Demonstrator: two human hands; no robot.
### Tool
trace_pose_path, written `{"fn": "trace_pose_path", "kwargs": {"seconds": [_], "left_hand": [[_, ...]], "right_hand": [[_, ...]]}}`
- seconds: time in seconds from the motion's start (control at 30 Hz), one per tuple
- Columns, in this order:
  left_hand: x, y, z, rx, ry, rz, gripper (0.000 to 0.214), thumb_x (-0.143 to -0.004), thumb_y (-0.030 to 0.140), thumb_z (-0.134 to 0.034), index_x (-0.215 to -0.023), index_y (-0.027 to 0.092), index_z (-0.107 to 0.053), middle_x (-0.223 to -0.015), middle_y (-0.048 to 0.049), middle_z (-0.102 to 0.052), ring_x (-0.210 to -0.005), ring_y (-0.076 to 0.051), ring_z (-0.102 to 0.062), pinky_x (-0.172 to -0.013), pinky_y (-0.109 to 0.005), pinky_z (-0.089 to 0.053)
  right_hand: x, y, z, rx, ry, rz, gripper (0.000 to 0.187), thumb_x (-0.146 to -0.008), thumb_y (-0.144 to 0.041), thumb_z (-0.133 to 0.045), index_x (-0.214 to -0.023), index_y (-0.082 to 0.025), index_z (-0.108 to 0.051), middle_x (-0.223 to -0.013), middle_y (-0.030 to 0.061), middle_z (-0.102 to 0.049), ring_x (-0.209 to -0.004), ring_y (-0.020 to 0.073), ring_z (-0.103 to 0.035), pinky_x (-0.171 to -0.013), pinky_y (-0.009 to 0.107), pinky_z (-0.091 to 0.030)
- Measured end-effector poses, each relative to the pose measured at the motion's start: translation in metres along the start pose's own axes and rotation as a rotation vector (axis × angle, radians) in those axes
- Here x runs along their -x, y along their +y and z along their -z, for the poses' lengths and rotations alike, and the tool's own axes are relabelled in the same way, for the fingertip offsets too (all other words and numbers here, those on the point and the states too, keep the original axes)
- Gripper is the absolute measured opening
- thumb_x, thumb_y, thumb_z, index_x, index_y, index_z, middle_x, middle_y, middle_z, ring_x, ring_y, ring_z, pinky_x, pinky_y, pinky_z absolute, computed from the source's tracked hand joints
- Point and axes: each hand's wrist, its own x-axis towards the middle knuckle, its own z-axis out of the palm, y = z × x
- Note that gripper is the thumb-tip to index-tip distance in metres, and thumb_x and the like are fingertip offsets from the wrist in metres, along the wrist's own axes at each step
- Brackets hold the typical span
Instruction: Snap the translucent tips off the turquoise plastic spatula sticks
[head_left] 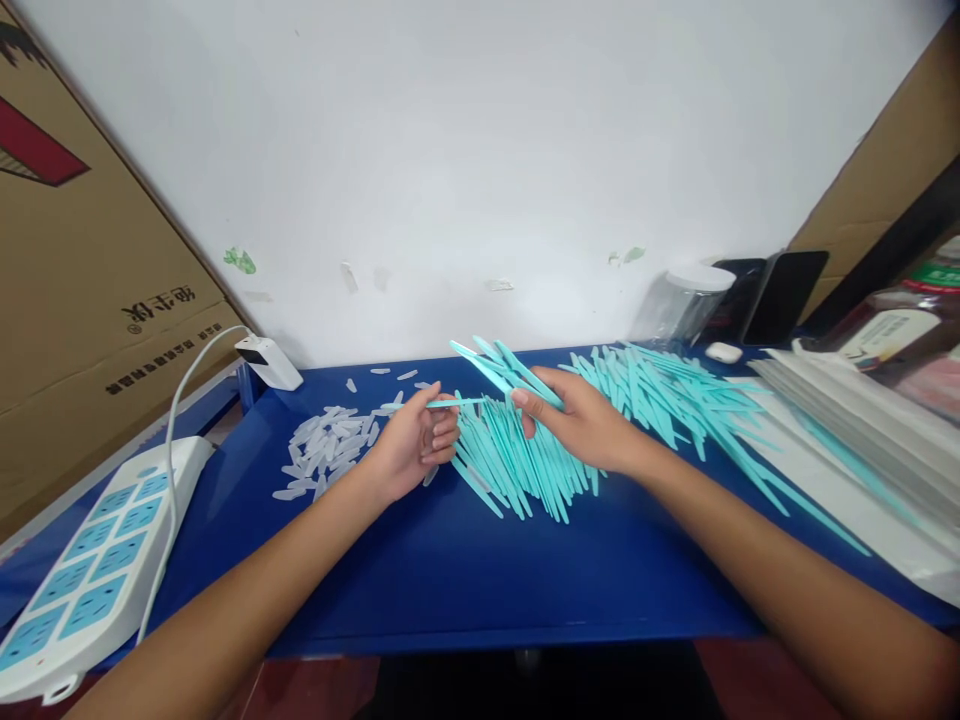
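My left hand (421,440) is closed, with thumb and forefinger pinching one slim turquoise stick (469,401), shaped like an eyebrow razor. The stick points right, toward my other hand. Several more turquoise sticks (501,368) fan out from my right hand (574,415), which grips them between thumb and fingers. Below and between the hands, a dense row of the same sticks (525,470) lies on the blue table (450,590). Left of my left hand is a loose heap of small translucent plastic pieces (330,445), like blade covers. What the curled left fingers hide cannot be made out.
Another pile of turquoise sticks (667,395) lies to the right, beside plastic sleeves (862,440). A clear jar (679,305), a dark phone (784,297) and a white earbud case (724,352) stand behind. A power strip (105,560) and a corded white device (268,362) are left.
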Motion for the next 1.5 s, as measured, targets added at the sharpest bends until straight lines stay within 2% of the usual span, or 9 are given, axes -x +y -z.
{"fn": "trace_pose_path", "kwargs": {"seconds": [0.1,0.23,0.4,0.53,0.73,1.07,1.3,1.4,1.5], "left_hand": [[-0.002,0.006,0.002,0.167,0.064,-0.025,0.038,-0.106,0.034,-0.041,-0.078,0.014,-0.058,-0.067,0.0005,-0.042,-0.049,-0.01,-0.042,-0.034,-0.018,-0.028],[-0.003,0.009,0.003,0.224,0.164,-0.061,0.037,-0.106,0.029,-0.038,-0.077,0.014,-0.056,-0.068,-0.0036,-0.052,-0.052,-0.013,-0.053,-0.036,-0.021,-0.039],[-0.005,0.009,0.005,0.267,0.396,-0.157,0.03,-0.104,0.024,-0.037,-0.089,0.013,-0.061,-0.082,-0.0142,-0.07,-0.07,-0.022,-0.073,-0.053,-0.028,-0.06],[-0.006,0.01,0.006,0.341,0.373,-0.197,0.028,-0.103,0.023,-0.038,-0.093,0.012,-0.061,-0.1,-0.0231,-0.075,-0.089,-0.03,-0.079,-0.069,-0.038,-0.067],[0.0,0.015,0.002,0.38,0.319,-0.193,0.023,-0.102,0.022,-0.039,-0.097,0.011,-0.059,-0.118,-0.0283,-0.073,-0.099,-0.035,-0.079,-0.066,-0.038,-0.067],[0.008,0.015,-0.015,0.395,0.27,-0.2,0.022,-0.101,0.024,-0.041,-0.096,0.013,-0.059,-0.119,-0.0233,-0.074,-0.106,-0.033,-0.077,-0.074,-0.039,-0.067],[-0.002,0.01,-0.001,0.33,0.256,-0.228,0.027,-0.101,0.024,-0.04,-0.092,0.013,-0.063,-0.105,-0.0201,-0.075,-0.098,-0.03,-0.077,-0.072,-0.037,-0.063],[-0.007,0.008,0.009,0.264,0.299,-0.243,0.022,-0.096,0.023,-0.043,-0.086,0.014,-0.061,-0.085,-0.0134,-0.072,-0.077,-0.023,-0.074,-0.061,-0.032,-0.059],[-0.01,0.01,0.018,0.12,0.348,-0.253,0.018,-0.091,0.021,-0.045,-0.076,0.018,-0.054,-0.06,-0.0005,-0.053,-0.046,-0.012,-0.051,-0.042,-0.023,-0.041]], "right_hand": [[0.001,-0.002,-0.002,-0.016,-0.035,-0.022,0.045,-0.105,-0.053,-0.053,-0.074,-0.021,-0.052,-0.066,-0.0028,-0.056,-0.062,0.0147,-0.052,-0.064,0.029,-0.039],[0.001,-0.001,-0.006,0.005,-0.051,-0.025,0.046,-0.105,-0.057,-0.051,-0.074,-0.021,-0.048,-0.066,-0.0034,-0.049,-0.062,0.0141,-0.046,-0.061,0.028,-0.034],[0.001,-0.005,0.0,-0.042,-0.11,0.01,0.046,-0.102,-0.06,-0.053,-0.083,-0.019,-0.059,-0.077,-0.0006,-0.052,-0.07,0.0151,-0.046,-0.064,0.028,-0.036],[0.003,-0.009,0.004,-0.05,-0.219,-0.043,0.047,-0.098,-0.062,-0.06,-0.079,-0.019,-0.06,-0.07,-0.0021,-0.046,-0.062,0.0135,-0.041,-0.057,0.028,-0.033],[0.004,-0.005,-0.001,-0.013,-0.29,-0.063,0.047,-0.097,-0.058,-0.063,-0.071,-0.021,-0.051,-0.064,-0.0049,-0.038,-0.056,0.0117,-0.035,-0.053,0.027,-0.027],[0.007,-0.009,-0.015,0.12,-0.223,0.014,0.046,-0.103,-0.05,-0.055,-0.069,-0.021,-0.043,-0.064,-0.0047,-0.037,-0.058,0.0122,-0.036,-0.056,0.028,-0.027],[0.006,-0.003,-0.009,0.194,-0.151,0.001,0.043,-0.103,-0.049,-0.055,-0.072,-0.022,-0.047,-0.063,-0.0035,-0.042,-0.057,0.013,-0.038,-0.055,0.03,-0.026],[0.005,-0.003,-0.003,0.179,-0.152,0.011,0.046,-0.102,-0.052,-0.055,-0.07,-0.022,-0.043,-0.064,-0.0034,-0.038,-0.058,0.013,-0.035,-0.056,0.03,-0.025],[0.005,-0.005,0.002,0.15,-0.214,0.004,0.049,-0.101,-0.053,-0.057,-0.068,-0.022,-0.037,-0.066,-0.0038,-0.032,-0.06,0.0129,-0.031,-0.057,0.03,-0.024]]}}
